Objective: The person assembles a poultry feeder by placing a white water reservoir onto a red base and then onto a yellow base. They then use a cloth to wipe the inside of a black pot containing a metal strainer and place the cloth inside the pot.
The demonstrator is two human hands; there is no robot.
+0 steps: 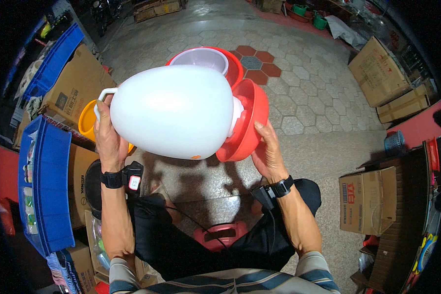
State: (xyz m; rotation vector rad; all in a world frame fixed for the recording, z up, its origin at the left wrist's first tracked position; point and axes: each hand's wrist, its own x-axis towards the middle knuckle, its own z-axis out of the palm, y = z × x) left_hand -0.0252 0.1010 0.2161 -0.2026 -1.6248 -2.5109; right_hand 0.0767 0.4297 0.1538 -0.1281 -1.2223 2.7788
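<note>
Held sideways in front of me is a poultry drinker, made of a large white plastic jug [171, 112] and a red dish-shaped base [256, 117]. My left hand [109, 139] is closed at the jug's rounded end, by its white loop handle [102, 96]; part of the fingers is hidden behind the jug. On the other side, my right hand [269, 153] grips the red base, thumb over its rim and fingers out of sight behind it. The jug's narrow neck meets the inside of the base; whether it is fastened there I cannot tell.
Beyond the jug, a pale lilac basin [224, 62] sits in a red basin [236, 71] on the floor. Left stand a yellow bucket [86, 120], a blue crate [54, 196] and cardboard boxes. A carton [360, 201] stands right. A pink stool [240, 229] is beneath me.
</note>
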